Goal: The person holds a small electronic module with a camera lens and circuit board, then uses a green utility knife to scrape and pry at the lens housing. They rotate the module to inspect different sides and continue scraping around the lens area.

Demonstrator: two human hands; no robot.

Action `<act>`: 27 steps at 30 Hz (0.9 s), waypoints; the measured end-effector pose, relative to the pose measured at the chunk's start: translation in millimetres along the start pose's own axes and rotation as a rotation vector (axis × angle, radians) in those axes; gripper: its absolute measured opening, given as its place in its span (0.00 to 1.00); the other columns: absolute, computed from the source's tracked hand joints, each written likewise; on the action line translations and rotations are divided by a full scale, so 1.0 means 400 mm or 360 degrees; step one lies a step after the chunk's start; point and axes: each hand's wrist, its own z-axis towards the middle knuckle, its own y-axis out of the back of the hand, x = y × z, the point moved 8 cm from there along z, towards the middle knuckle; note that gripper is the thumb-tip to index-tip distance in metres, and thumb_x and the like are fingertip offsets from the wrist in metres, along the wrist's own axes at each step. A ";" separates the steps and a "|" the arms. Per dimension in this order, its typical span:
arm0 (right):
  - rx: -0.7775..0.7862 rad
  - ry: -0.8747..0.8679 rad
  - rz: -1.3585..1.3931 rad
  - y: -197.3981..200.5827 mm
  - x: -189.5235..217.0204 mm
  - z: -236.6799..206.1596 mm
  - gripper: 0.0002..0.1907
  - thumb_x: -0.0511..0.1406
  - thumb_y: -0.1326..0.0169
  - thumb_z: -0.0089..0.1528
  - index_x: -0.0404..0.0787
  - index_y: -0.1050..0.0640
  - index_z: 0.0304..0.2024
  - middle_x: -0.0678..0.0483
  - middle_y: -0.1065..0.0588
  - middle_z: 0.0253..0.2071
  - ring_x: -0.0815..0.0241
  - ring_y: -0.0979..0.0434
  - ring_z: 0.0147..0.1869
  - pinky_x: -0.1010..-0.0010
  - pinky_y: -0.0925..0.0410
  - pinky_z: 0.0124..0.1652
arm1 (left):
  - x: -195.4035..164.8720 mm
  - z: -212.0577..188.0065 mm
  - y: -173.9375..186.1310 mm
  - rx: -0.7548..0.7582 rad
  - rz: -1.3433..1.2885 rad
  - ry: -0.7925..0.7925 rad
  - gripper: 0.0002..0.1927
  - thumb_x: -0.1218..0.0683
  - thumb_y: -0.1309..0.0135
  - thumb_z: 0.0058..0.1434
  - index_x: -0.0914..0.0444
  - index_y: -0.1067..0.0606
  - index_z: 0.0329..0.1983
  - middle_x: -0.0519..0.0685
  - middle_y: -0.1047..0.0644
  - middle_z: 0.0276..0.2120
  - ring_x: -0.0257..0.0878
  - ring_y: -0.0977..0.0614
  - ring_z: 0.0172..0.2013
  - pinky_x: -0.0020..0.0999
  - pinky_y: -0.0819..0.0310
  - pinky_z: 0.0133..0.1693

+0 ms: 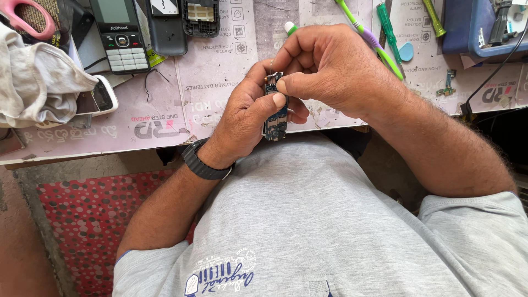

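Centre frame, over your lap: your left hand [247, 118] grips a circuit board [275, 124], long axis upright in frame, lower end toward you. Board dark blue, small metal parts showing. Your right hand [330, 69] pinches closed at its top edge. Beyond, upper left: keypad phone [120, 36], white cloth [33, 82].

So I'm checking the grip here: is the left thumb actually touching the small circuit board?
Touching. The head view shows the left hand wrapped around the circuit board, its thumb tip pressed flat on the board's face, while the right hand pinches at the top edge.
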 end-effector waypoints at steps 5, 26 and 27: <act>-0.0012 -0.0005 0.0056 0.003 -0.002 -0.004 0.10 0.26 0.42 0.61 0.28 0.22 0.45 0.47 0.19 0.34 0.66 0.18 0.33 0.76 0.23 0.32 | -0.008 -0.002 -0.006 0.0027 -0.0024 0.0011 0.28 0.50 0.50 0.72 0.70 0.40 0.68 0.57 0.23 0.47 0.43 0.15 0.47 0.43 0.13 0.52; -0.0067 -0.0003 -0.0197 0.006 0.006 -0.001 0.10 0.28 0.40 0.60 0.30 0.20 0.44 0.48 0.19 0.32 0.67 0.18 0.32 0.77 0.22 0.32 | -0.023 0.000 -0.011 0.0036 0.0125 -0.0074 0.27 0.48 0.51 0.72 0.69 0.39 0.66 0.60 0.22 0.49 0.46 0.14 0.50 0.42 0.14 0.55; -0.0070 -0.0032 -0.0205 0.006 0.004 0.001 0.10 0.28 0.41 0.60 0.30 0.20 0.44 0.48 0.19 0.31 0.67 0.18 0.31 0.77 0.22 0.30 | -0.022 0.001 -0.009 0.0032 0.0117 -0.0069 0.27 0.48 0.51 0.72 0.69 0.39 0.66 0.60 0.23 0.49 0.46 0.14 0.50 0.42 0.14 0.55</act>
